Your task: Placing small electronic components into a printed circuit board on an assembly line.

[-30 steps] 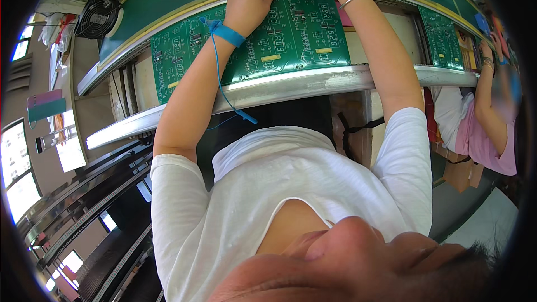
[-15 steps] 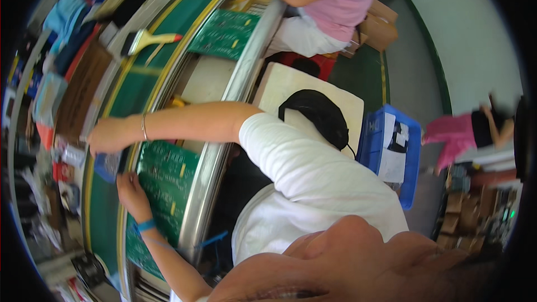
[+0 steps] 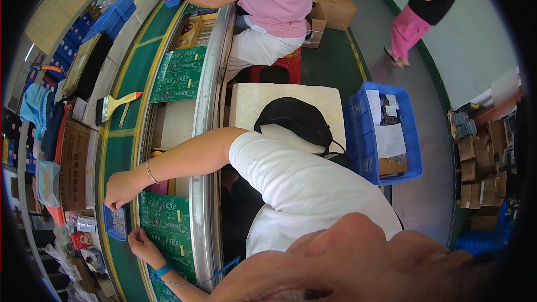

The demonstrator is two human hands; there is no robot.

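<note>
Two bare hands are at work, set apart from each other. Your right hand (image 3: 122, 191), a metal bangle (image 3: 151, 172) at its wrist, hangs over the upper end of a small blue tray (image 3: 118, 237), fingers bent down and drawn together; whether they pinch a part, you cannot tell from this view. The tray holds many tiny pale components (image 3: 117, 222) and sits on the green conveyor belt (image 3: 119, 154).

Your left hand (image 3: 146, 248), wearing a blue corded wrist strap (image 3: 161, 272), is at the belt-side edge of the green circuit boards (image 3: 166, 212), its thumb and fingertips close together; grip contents not discernible. These boards lie between the belt and the silver metal rail (image 3: 204, 229), face up, with digit displays and yellow blocks.

Farther along: another green board (image 3: 176, 78); a yellow-handled paintbrush (image 3: 118, 103) on the belt; a seated co-worker in a pink shirt (image 3: 282, 0).
</note>
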